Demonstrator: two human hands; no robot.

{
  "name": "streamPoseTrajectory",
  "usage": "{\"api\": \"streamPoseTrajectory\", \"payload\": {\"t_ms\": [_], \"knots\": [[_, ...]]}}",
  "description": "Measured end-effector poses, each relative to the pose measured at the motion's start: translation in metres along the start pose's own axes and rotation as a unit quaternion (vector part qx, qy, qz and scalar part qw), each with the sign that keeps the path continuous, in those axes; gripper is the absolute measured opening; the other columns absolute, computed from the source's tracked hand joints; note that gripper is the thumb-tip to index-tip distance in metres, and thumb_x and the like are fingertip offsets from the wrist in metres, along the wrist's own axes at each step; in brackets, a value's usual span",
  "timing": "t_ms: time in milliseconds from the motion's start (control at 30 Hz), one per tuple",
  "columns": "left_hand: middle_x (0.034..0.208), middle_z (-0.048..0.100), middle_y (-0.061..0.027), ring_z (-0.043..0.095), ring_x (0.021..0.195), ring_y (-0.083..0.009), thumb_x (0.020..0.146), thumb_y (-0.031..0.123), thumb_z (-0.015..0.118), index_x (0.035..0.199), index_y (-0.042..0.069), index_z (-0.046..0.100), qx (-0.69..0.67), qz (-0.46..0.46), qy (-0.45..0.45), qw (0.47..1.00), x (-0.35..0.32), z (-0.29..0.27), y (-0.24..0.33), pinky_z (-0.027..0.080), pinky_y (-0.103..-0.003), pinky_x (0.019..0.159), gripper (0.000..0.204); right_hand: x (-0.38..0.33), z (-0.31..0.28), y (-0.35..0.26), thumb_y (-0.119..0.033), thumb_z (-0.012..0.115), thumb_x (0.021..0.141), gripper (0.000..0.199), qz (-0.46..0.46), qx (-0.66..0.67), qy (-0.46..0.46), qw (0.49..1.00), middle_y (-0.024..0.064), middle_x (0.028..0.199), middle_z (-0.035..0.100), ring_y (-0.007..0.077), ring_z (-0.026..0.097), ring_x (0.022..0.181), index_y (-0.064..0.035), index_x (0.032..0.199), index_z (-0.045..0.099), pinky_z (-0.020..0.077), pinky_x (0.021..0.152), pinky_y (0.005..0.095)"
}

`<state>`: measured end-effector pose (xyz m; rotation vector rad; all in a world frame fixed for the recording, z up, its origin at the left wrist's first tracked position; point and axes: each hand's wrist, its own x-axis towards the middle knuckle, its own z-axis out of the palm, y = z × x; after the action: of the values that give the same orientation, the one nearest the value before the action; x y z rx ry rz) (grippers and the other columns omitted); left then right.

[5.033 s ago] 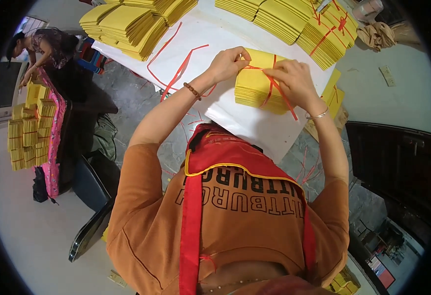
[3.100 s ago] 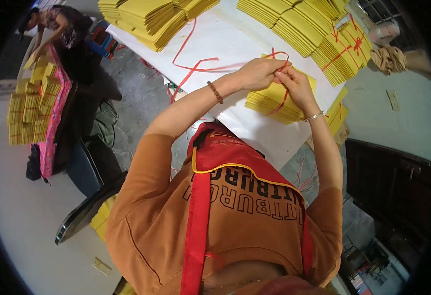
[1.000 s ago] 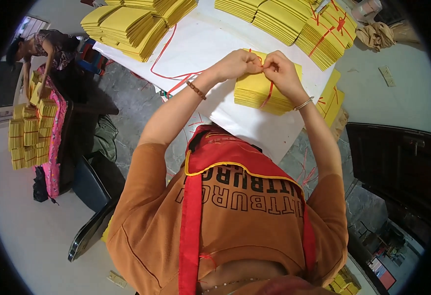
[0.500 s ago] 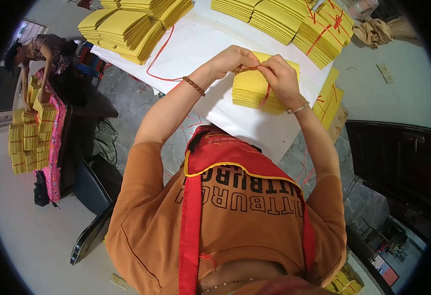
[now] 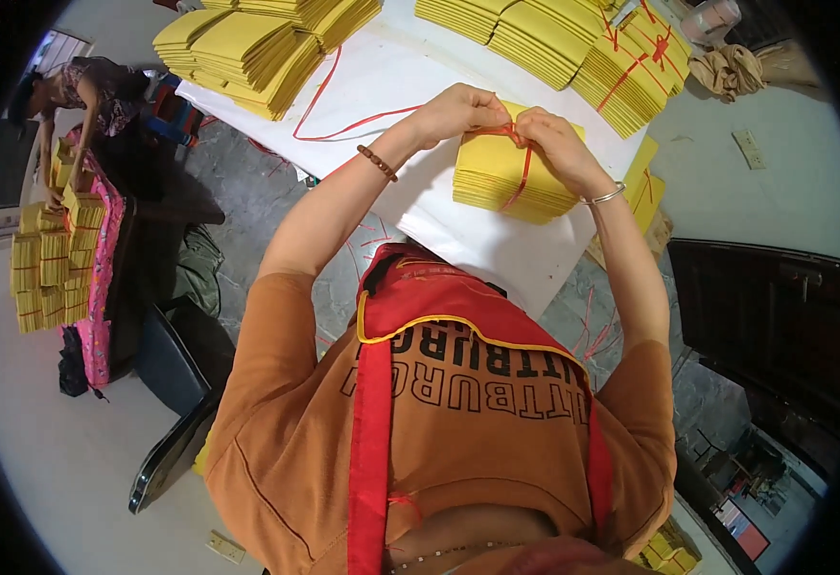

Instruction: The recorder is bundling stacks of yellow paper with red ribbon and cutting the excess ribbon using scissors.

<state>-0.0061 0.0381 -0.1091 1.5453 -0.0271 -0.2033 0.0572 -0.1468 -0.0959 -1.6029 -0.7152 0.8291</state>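
Observation:
A thick stack of yellow paper [image 5: 497, 174] lies on the white-covered table in front of me. Red ribbon [image 5: 525, 172] runs round the stack and gathers in a small loop or knot on top. My left hand [image 5: 458, 115] pinches the ribbon just left of that knot. On its other side my right hand [image 5: 559, 144] is closed on the ribbon too, with its fingertips close to the left ones. From the left hand a long red tail trails across the table toward the stacks at the far left.
Loose yellow stacks [image 5: 247, 53] stand at the table's far left, more [image 5: 535, 43] along the back. Tied bundles [image 5: 631, 72] sit at the far right. The white table [image 5: 420, 196] ends near my red apron. At far left, another person [image 5: 94, 91] handles bundles beside a black chair [image 5: 175, 359].
My hands have drawn slightly apart, and a red loop or knot now shows between them. The ribbon tail by my left hand has lifted and shifted to the right.

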Motion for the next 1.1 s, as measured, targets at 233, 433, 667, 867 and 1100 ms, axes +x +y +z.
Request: {"api": "streamPoseTrajectory", "payload": {"t_ms": [233, 433, 667, 867, 1100], "knots": [[0.067, 0.055, -0.0002, 0.049, 0.066, -0.0089, 0.087, 0.021, 0.051, 0.089, 0.003, 0.054, 0.226, 0.121, 0.057, 0.965, -0.002, 0.0, 0.012, 0.04, -0.022, 0.064, 0.018, -0.009, -0.013, 0.001, -0.02, 0.046, 0.081, 0.021, -0.038, -0.145, 0.01, 0.989, 0.0056, 0.086, 0.048, 0.0163, 0.042, 0.084, -0.0024, 0.071, 0.052, 0.0326, 0.08, 0.0288], [0.059, 0.049, -0.0003, 0.043, 0.054, -0.0088, 0.086, 0.022, 0.053, 0.088, 0.006, 0.05, 0.211, 0.125, 0.102, 0.964, -0.002, -0.008, -0.025, 0.036, -0.025, 0.05, 0.017, -0.031, -0.009, 0.0, -0.023, 0.046, 0.08, 0.02, -0.092, -0.418, 0.027, 0.903, 0.0036, 0.091, 0.051, 0.0224, 0.04, 0.097, -0.0065, 0.072, 0.054, 0.0212, 0.091, 0.0392], [0.061, 0.057, -0.0055, 0.054, 0.055, -0.0175, 0.086, 0.029, 0.05, 0.094, 0.009, 0.055, 0.333, 0.095, 0.134, 0.928, -0.012, -0.012, -0.004, 0.04, -0.029, 0.053, 0.022, -0.041, -0.014, -0.006, -0.028, 0.05, 0.08, 0.022, -0.079, -0.511, 0.011, 0.856, 0.0014, 0.095, 0.052, 0.0194, 0.041, 0.104, -0.008, 0.072, 0.056, 0.0216, 0.093, 0.0398], [0.083, 0.064, -0.0082, 0.059, 0.066, -0.0215, 0.086, 0.026, 0.051, 0.114, 0.014, 0.053, 0.447, 0.153, 0.13, 0.871, -0.046, -0.041, 0.016, 0.045, -0.032, 0.06, 0.03, -0.032, -0.014, -0.027, -0.035, 0.05, 0.082, 0.031, 0.017, -0.463, -0.021, 0.886, 0.0045, 0.082, 0.055, 0.0203, 0.048, 0.094, -0.0064, 0.072, 0.058, 0.0285, 0.088, 0.0383], [0.078, 0.063, -0.0101, 0.057, 0.069, -0.0158, 0.084, 0.019, 0.053, 0.115, 0.011, 0.053, 0.261, 0.039, 0.248, 0.932, -0.116, -0.07, -0.001, 0.045, -0.028, 0.064, 0.032, 0.009, 0.015, -0.027, -0.039, 0.055, 0.078, 0.036, -0.046, -0.39, 0.099, 0.914, 0.0099, 0.088, 0.06, 0.0256, 0.054, 0.084, -0.0056, 0.086, 0.064, 0.0401, 0.072, 0.0352]]}}
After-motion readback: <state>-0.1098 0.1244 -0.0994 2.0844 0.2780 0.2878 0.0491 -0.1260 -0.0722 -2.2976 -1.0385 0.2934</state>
